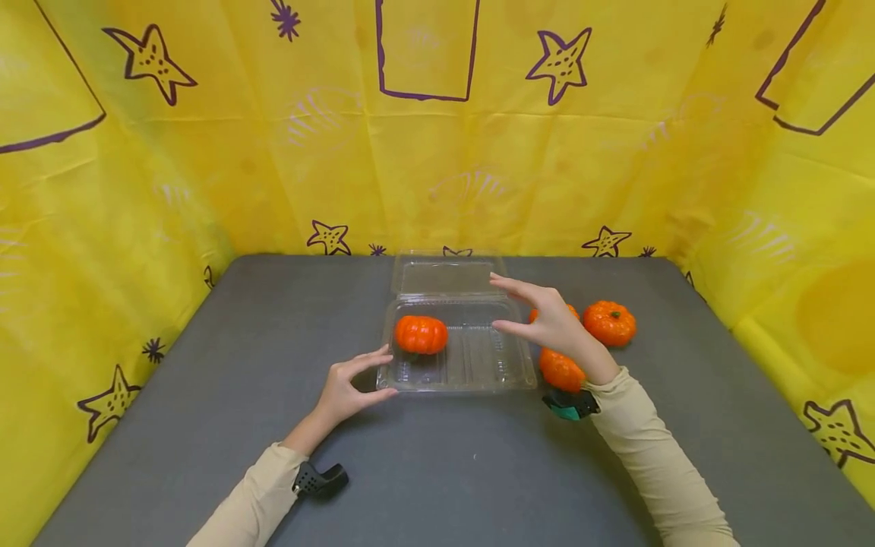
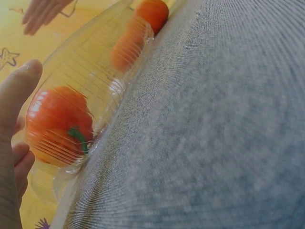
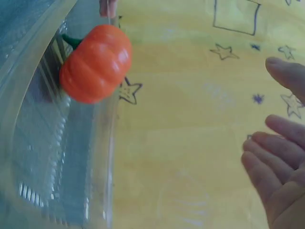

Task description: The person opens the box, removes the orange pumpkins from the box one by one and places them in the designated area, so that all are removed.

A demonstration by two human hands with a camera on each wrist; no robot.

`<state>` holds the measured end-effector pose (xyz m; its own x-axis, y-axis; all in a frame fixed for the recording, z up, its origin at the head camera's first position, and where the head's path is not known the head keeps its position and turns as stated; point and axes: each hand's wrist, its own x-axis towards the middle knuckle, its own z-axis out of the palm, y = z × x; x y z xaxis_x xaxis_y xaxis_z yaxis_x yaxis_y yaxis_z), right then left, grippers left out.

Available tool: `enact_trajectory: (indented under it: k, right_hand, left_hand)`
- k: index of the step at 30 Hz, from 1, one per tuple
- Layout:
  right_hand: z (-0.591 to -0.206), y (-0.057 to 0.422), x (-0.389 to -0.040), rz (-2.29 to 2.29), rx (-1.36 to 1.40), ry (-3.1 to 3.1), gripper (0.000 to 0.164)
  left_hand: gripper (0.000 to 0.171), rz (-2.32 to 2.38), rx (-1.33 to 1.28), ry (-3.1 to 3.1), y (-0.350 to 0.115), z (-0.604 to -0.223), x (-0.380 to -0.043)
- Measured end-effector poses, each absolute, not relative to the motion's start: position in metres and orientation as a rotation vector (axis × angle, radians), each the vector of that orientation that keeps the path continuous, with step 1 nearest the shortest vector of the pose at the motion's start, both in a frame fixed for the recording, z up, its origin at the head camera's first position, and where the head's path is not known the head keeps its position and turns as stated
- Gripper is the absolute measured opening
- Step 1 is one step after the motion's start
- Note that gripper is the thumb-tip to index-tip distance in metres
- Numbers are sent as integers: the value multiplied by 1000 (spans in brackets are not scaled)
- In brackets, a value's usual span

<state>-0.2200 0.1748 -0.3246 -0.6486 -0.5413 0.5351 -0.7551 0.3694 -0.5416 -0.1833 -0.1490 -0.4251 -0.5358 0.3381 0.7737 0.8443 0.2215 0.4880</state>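
Note:
A clear plastic clamshell box (image 1: 478,357) lies on the table with its lid (image 1: 447,275) folded back behind it. In its left half sits a small orange pumpkin (image 1: 421,335), tipped on its side with the green stem (image 2: 77,135) toward the near side. My left hand (image 1: 347,389) is at the box's left side, fingers and thumb spread right at the rim. Over the right part of the box hovers my right hand (image 1: 550,323), thumb and fingers apart and nothing between them. The right wrist view shows its palm (image 3: 290,191) away from the pumpkin.
Right of the box are three more orange pumpkins: one at the back right (image 1: 609,324), one nearer the front (image 1: 560,370), and one partly hidden behind my right hand. The grey table (image 1: 437,471) ends at a yellow cloth backdrop (image 1: 437,175) on the far side.

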Motion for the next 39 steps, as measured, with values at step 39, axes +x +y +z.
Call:
enact_trajectory:
  k: [39]
  right_hand:
    - [-387, 78, -267, 1042, 1596, -2577, 61]
  left_hand:
    - [54, -1352, -1014, -2058, -149, -426, -182]
